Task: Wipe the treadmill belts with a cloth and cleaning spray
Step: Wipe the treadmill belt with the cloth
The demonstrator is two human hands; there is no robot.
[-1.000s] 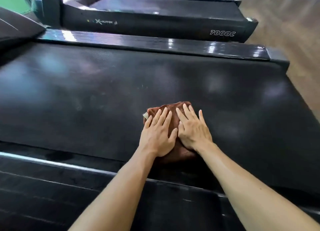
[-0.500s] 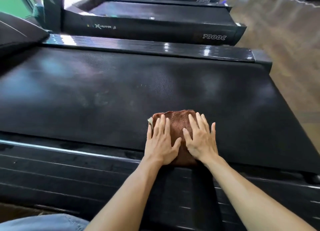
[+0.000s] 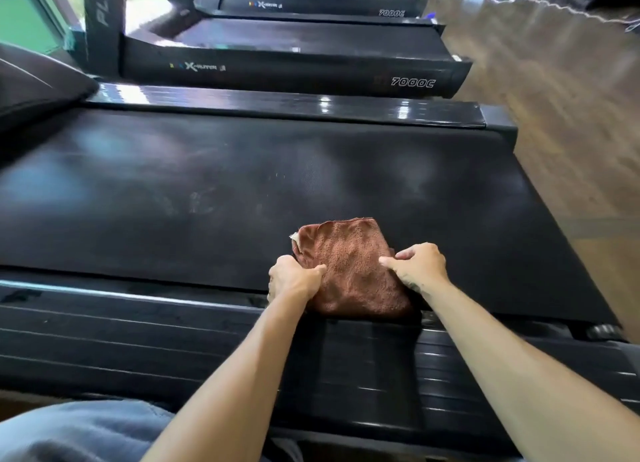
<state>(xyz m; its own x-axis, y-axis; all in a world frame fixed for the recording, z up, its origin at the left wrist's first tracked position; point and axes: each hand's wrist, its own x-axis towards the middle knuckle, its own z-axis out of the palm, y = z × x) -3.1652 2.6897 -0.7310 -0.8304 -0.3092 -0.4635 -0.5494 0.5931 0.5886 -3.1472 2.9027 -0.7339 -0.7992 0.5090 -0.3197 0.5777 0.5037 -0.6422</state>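
Change: flat palms now bunch the cloth between them
Hands: left hand, right hand curl, gripping its edges; likely repositioning on belt

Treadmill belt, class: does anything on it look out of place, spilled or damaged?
Nothing is spilled or torn. The belt shows only faint pale smudges left of the brown cloth, which both hands grip at the belt's near edge.
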